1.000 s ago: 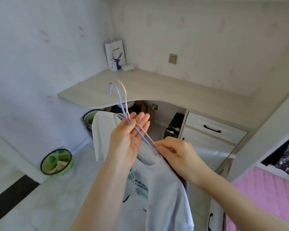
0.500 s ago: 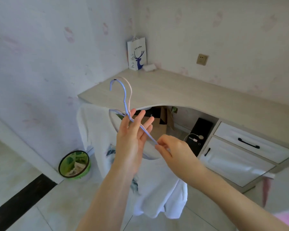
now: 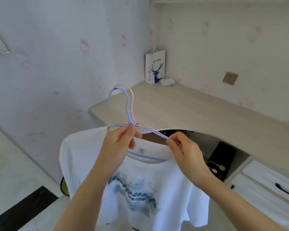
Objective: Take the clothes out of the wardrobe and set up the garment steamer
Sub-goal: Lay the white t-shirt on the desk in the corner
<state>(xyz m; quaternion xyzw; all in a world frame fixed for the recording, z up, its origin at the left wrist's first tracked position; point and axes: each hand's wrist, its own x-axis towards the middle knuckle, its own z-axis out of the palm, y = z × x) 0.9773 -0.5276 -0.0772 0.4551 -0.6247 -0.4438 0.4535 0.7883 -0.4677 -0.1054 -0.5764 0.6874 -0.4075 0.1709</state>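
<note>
Desk point(image 3: 182, 109) behind; left hand point(image 3: 118, 144), right hand point(image 3: 185, 150) each grip-pinching blue hanger point(image 3: 127, 104), white T-shirt point(image 3: 83, 157) hanging below.

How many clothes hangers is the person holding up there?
2. A blue hanger carries the white T-shirt; a pink hanger lies right behind it, hooks together. More could hide behind the shirt.

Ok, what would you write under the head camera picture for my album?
Two hands, left hand and right hand, pinch the blue hanger carrying a white T-shirt.
</note>
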